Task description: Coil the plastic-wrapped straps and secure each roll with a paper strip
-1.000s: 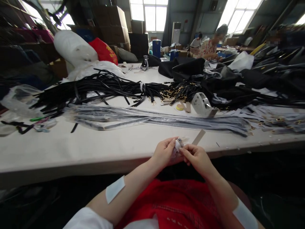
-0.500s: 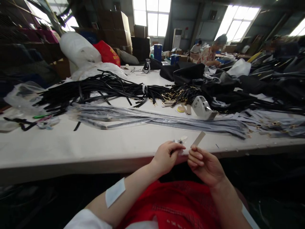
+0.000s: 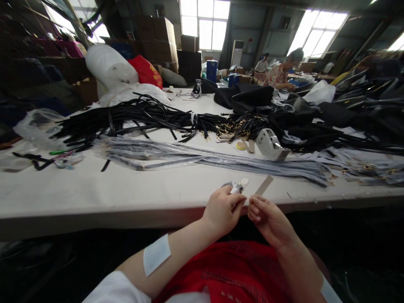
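My left hand [image 3: 222, 209] is closed in a pinch on a small white wrapped piece [image 3: 237, 187] at the near edge of the white table [image 3: 94, 189]. Just to its right my right hand [image 3: 268, 219] has its fingers curled, fingertips close to the piece; whether they hold anything is hidden. A tan tape strip [image 3: 264, 185] sticks up off the table edge right above my right fingers.
Wrapped grey straps [image 3: 202, 158] lie across the table's middle. Behind them is a bundle of black straps [image 3: 132, 118] with gold clasps [image 3: 230, 128], a tape dispenser [image 3: 268, 142] and black bags [image 3: 252, 97]. Other people sit far back right.
My hands were joined on the white piece, then my right hand drew off to the right. Now it sits a little apart while my left keeps the piece.
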Motion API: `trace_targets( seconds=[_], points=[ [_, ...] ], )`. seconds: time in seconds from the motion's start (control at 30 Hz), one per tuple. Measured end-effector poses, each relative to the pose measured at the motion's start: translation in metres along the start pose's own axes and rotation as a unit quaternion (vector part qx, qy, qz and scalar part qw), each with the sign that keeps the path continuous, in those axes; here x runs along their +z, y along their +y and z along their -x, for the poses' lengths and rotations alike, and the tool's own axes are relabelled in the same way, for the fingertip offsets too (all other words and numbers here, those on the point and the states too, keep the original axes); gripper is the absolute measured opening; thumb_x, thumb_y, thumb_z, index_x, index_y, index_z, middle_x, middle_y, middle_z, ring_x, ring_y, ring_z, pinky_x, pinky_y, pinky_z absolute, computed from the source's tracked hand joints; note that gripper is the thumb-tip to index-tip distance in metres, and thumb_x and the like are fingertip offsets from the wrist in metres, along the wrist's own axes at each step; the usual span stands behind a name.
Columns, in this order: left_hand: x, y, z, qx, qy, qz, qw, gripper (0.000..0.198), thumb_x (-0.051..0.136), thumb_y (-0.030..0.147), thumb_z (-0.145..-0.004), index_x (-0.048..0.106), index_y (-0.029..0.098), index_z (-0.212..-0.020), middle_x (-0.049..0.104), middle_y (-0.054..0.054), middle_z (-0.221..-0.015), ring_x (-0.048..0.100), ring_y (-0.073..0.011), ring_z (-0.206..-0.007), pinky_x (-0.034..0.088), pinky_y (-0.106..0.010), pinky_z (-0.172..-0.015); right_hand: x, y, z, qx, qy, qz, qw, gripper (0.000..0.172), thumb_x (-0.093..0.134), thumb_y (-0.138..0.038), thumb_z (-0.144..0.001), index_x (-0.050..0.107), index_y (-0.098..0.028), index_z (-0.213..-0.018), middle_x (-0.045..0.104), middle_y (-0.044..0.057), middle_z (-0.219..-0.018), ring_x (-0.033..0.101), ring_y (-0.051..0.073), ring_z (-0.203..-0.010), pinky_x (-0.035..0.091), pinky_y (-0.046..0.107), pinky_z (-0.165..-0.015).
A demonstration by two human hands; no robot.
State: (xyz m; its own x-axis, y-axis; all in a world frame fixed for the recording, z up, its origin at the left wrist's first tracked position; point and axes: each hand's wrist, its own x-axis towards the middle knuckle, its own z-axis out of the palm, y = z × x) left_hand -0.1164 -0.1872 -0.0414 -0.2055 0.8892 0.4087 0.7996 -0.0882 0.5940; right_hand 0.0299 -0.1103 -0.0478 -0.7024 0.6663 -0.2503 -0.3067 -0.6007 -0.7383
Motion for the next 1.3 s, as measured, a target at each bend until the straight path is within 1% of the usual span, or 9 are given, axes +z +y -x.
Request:
trace_targets(
  seconds=[0.13, 0.27, 0.37, 0.5, 0.73, 0.9, 1.0, 1.13, 1.3],
  points=[
    [-0.002, -0.006, -0.001, 0.013, 0.025, -0.046, 0.999, 0.021, 0.054, 0.023, -0.09, 0.075, 0.022, -0.092, 0.057, -0.006, -0.079, 0.055, -0.0183, -0.074, 0.043, -0.028, -0.066, -0.006, -0.006, 0.004, 0.009, 0.002, 0.018, 1.0, 0.02, 0.079, -0.029, -0.076, 0.068, -0.014, -0.07, 0.043, -0.006, -0.05, 0.032, 0.004, -0.043, 0.033, 0.018, -0.043],
    [-0.002, -0.001, 0.001, 0.01, 0.015, 0.001, 1.0, 0.019, 0.059, 0.027, -0.087, 0.075, 0.023, -0.097, 0.058, -0.006, -0.082, 0.055, -0.0171, -0.073, 0.043, -0.028, -0.067, -0.006, -0.008, 0.004, 0.019, 0.007, -0.013, 1.0, 0.022, 0.082, -0.031, -0.072, 0.07, -0.013, -0.073, 0.044, -0.006, -0.053, 0.032, 0.004, -0.044, 0.034, 0.017, -0.043],
    [-0.001, 0.006, 0.002, 0.007, 0.004, 0.022, 1.0, 0.02, 0.065, 0.03, -0.083, 0.075, 0.025, -0.099, 0.057, -0.005, -0.08, 0.054, -0.016, -0.07, 0.041, -0.026, -0.064, -0.004, -0.004, 0.003, 0.021, 0.011, -0.02, 1.0, 0.021, 0.083, -0.031, -0.071, 0.07, -0.014, -0.073, 0.045, -0.006, -0.053, 0.033, 0.004, -0.045, 0.034, 0.016, -0.043],
    [0.001, 0.01, 0.003, 0.015, 0.007, 0.009, 1.0, 0.019, 0.058, 0.028, -0.088, 0.077, 0.026, -0.091, 0.051, -0.003, -0.07, 0.048, -0.0139, -0.062, 0.035, -0.025, -0.057, -0.001, 0.003, 0.003, 0.01, 0.003, -0.014, 1.0, 0.021, 0.081, -0.03, -0.073, 0.067, -0.015, -0.07, 0.047, -0.005, -0.055, 0.036, 0.005, -0.047, 0.035, 0.016, -0.044],
    [0.005, 0.01, 0.005, 0.003, 0.038, 0.018, 0.999, 0.018, 0.06, 0.024, -0.086, 0.077, 0.026, -0.093, 0.053, -0.003, -0.07, 0.053, -0.0145, -0.065, 0.038, -0.025, -0.059, 0.01, 0.015, 0.003, -0.031, 0.033, -0.054, 0.998, 0.02, 0.081, -0.03, -0.073, 0.066, -0.016, -0.069, 0.05, -0.005, -0.056, 0.04, 0.005, -0.047, 0.04, 0.017, -0.046],
    [0.004, 0.011, 0.003, -0.017, 0.057, 0.012, 0.998, 0.015, 0.062, 0.022, -0.081, 0.077, 0.024, -0.086, 0.053, -0.003, -0.069, 0.052, -0.0141, -0.062, 0.038, -0.025, -0.057, 0.015, 0.017, 0.005, 0.009, 0.028, -0.113, 0.993, 0.017, 0.081, -0.028, -0.072, 0.068, -0.017, -0.076, 0.047, -0.007, -0.058, 0.035, 0.004, -0.043, 0.042, 0.015, -0.045],
    [0.0, 0.013, 0.001, -0.014, 0.048, 0.02, 0.999, 0.016, 0.062, 0.023, -0.081, 0.077, 0.024, -0.086, 0.055, -0.003, -0.07, 0.053, -0.0143, -0.064, 0.039, -0.025, -0.059, 0.015, 0.016, 0.006, 0.017, 0.014, -0.132, 0.991, 0.018, 0.082, -0.027, -0.071, 0.069, -0.018, -0.08, 0.047, -0.008, -0.059, 0.034, 0.003, -0.042, 0.043, 0.015, -0.045],
    [-0.003, 0.015, 0.0, -0.026, 0.018, 0.047, 0.998, 0.019, 0.059, 0.028, -0.086, 0.077, 0.026, -0.093, 0.057, -0.003, -0.072, 0.054, -0.0143, -0.066, 0.04, -0.025, -0.059, 0.016, 0.016, 0.005, -0.004, 0.032, -0.122, 0.992, 0.02, 0.083, -0.029, -0.07, 0.07, -0.018, -0.079, 0.047, -0.009, -0.056, 0.032, 0.002, -0.042, 0.042, 0.014, -0.045],
    [-0.001, 0.014, 0.0, -0.053, 0.012, 0.08, 0.995, 0.019, 0.06, 0.027, -0.086, 0.078, 0.026, -0.094, 0.059, -0.003, -0.074, 0.057, -0.0145, -0.069, 0.043, -0.024, -0.062, 0.019, 0.021, 0.003, -0.063, 0.065, -0.066, 0.994, 0.02, 0.082, -0.034, -0.072, 0.072, -0.018, -0.08, 0.049, -0.007, -0.056, 0.036, 0.004, -0.043, 0.041, 0.016, -0.045]
  ],
)
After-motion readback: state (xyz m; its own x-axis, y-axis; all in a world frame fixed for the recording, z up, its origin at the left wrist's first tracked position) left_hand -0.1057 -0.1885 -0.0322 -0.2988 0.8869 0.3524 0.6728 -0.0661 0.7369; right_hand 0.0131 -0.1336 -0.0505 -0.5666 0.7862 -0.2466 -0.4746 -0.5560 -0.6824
